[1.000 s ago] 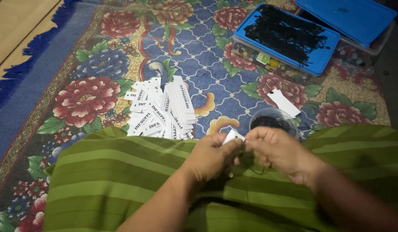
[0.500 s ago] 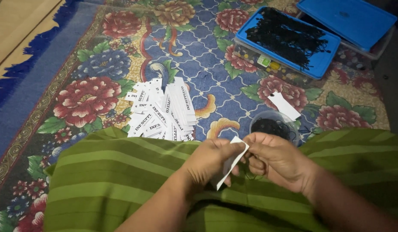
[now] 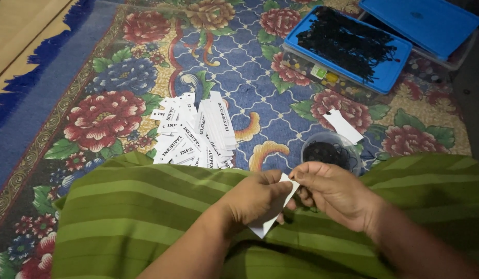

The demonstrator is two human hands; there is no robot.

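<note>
My left hand [image 3: 257,199] and my right hand [image 3: 336,192] meet over my lap, which is covered by green striped cloth [image 3: 141,206]. Together they pinch one narrow white paper tag [image 3: 273,219], which hangs tilted down and to the left between them. My right fingers hold its upper end; whether a string is in them I cannot tell. A heap of the same white printed tags [image 3: 195,132] lies on the floral carpet [image 3: 105,77] just beyond my left knee. A small clear round cup of black loops [image 3: 330,151] sits right beyond my right hand.
One loose white tag [image 3: 343,125] lies above the cup. At the back right stands a clear box with a blue lid [image 3: 389,77] heaped with black strings [image 3: 348,41], and behind it a second blue-lidded box [image 3: 425,23]. Bare wooden floor [image 3: 22,26] shows top left.
The tag was held flat near the fingertips a second ago; it has swung down and now hangs tilted between my hands, which have drawn slightly closer to me.
</note>
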